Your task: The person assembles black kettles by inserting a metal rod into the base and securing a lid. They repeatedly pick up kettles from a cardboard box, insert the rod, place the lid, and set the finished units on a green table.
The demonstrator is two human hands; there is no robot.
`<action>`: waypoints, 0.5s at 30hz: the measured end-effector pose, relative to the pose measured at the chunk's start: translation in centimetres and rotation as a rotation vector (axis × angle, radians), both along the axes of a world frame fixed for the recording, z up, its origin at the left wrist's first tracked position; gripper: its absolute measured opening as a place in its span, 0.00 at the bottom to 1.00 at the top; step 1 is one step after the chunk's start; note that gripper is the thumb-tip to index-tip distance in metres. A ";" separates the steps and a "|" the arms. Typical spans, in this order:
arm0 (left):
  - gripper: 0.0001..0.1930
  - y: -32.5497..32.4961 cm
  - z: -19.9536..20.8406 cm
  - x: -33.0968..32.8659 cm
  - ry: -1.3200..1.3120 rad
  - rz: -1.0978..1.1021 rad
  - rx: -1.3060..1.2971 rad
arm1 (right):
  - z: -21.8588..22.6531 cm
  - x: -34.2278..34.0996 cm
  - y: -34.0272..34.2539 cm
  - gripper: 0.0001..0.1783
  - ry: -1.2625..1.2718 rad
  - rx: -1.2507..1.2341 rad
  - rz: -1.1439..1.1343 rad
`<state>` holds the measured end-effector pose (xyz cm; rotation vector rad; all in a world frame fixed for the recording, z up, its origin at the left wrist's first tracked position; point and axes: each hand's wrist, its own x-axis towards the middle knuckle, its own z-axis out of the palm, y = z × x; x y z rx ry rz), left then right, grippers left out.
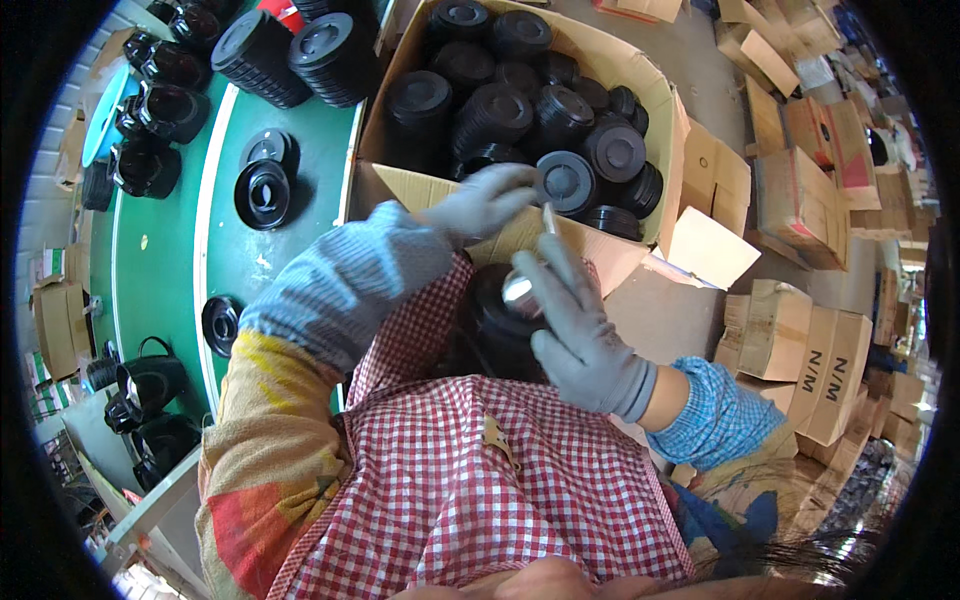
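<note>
My left hand (488,205), in a grey glove, is over the near edge of a cardboard box (400,183). Its fingers stretch to the right, close to a black round lid (566,184) at the box's near side; no held thing shows in them. My right hand (585,345), also gloved in grey, has its fingers extended and apart. Between its thumb and fingers a bright reflection shows on a glossy dark thing (495,325) before my apron; its kind is unclear, and I cannot see a grip on it.
Many stacked black lids (500,110) fill the box. At left, a green-topped bench (240,120) bears lid stacks (325,55), a black ring-shaped part (263,195), another round part (221,325) and glossy black housings (165,110). Cardboard cartons (800,205) stand at right.
</note>
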<state>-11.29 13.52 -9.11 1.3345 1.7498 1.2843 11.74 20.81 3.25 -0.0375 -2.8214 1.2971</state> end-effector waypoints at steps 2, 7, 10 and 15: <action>0.21 -5.8 3.1 -0.9 0.174 0.294 -0.145 | -1.6 2.4 0.3 0.48 0.007 0.004 -0.142; 0.20 -18.5 5.5 3.7 0.636 -0.310 0.131 | -4.9 7.2 2.2 0.51 -0.275 -0.993 -0.710; 0.17 -20.3 3.9 8.2 1.072 -0.562 0.114 | -9.2 10.2 4.8 0.53 -0.165 -0.382 -0.535; 0.14 -21.8 2.6 8.5 1.090 -0.474 -0.038 | -4.9 10.0 3.8 0.48 0.305 -0.913 -0.613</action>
